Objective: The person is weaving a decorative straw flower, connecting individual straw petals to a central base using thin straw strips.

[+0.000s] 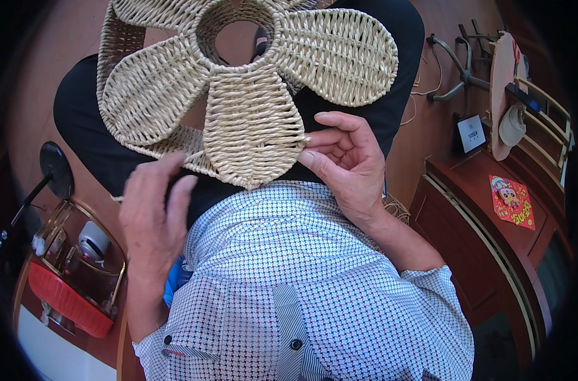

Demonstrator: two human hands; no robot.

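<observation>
Head view; clock positions are taken from its centre unless noted.

The right hand is at 2 to 3 o'clock. Its thumb and fingertips are drawn close together at the right edge of the front petal; whether a strand is pinched between them cannot be told. The left hand is at 9 o'clock, slightly blurred. Its fingers are extended, the thumb stands apart from them, and nothing is grasped. Its fingertips lie at the lower rim of the woven-fibre flower-shaped piece; contact cannot be confirmed.

The woven piece is at 11 o'clock, resting over the dark trousers. Relative to its open central ring, the front petal points to 6 o'clock, the right petal to between 3 and 4, and the left petal to 8. Open gaps separate the front petal from both neighbours. The tip of the front petal meets the hem of the checked shirt.

At 8 o'clock is a red plastic basket; its contents are not discernible. Just above it, a gold-rimmed tray holds a white-and-grey rounded object.
</observation>
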